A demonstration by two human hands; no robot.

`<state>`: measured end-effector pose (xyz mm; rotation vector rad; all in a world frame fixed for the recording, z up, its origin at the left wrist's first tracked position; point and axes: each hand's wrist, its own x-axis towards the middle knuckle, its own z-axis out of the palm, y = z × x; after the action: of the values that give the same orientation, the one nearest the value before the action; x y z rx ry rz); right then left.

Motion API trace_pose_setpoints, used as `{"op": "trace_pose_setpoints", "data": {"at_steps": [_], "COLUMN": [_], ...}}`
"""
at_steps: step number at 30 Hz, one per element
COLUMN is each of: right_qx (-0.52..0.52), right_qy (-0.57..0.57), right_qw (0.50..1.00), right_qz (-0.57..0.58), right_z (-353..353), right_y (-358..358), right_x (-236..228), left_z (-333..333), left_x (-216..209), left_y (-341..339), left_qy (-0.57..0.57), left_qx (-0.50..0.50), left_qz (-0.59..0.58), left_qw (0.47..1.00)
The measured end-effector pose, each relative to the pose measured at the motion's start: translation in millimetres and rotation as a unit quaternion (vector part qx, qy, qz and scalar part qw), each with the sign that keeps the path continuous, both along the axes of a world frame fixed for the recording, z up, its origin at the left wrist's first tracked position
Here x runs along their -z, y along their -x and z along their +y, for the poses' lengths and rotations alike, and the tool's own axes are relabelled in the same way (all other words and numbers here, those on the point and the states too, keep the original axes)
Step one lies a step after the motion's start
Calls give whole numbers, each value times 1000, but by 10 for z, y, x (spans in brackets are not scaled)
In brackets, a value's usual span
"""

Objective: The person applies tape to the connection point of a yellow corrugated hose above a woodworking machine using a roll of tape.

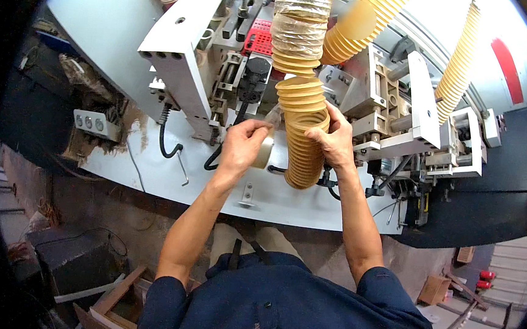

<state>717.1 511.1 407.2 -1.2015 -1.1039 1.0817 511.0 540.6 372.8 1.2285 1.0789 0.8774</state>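
Observation:
My right hand point(334, 139) is closed around a yellow ribbed hose point(302, 158) in the middle of the view, thumb on the near side. The hose bends sharply there, and the ribs part beside the thumb. Higher up, a hose section point(298, 35) is wrapped in shiny clear film. My left hand point(244, 145), just left of the hose, has its fingers pinched on what looks like a roll of clear tape point(264, 151). A clear strip runs from near those fingers toward the hose. The fingertips are partly hidden.
White-and-metal machine units stand left point(181, 67) and right point(401, 113) of the hose, above a pale bench panel point(213, 188). A hex key point(182, 170) hangs near a black cable. A socket strip point(97, 124) lies far left. More yellow hoses point(459, 68) hang behind.

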Motion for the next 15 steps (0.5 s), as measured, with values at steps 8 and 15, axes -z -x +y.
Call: {"op": "trace_pose_setpoints", "data": {"at_steps": [8, 15], "right_qx": [-149, -167], "right_qy": [34, 69], "right_qw": [987, 980], "right_qz": [-54, 86], "right_z": [-71, -110], "right_y": [-34, -145], "right_x": [-81, -97], "left_z": [-60, 146], "left_x": [162, 281], "left_y": [-152, -58], "left_qy": [51, 24], "left_qx": [-39, -79], "left_qz": [-76, 54], "left_qw": [995, 995]}}
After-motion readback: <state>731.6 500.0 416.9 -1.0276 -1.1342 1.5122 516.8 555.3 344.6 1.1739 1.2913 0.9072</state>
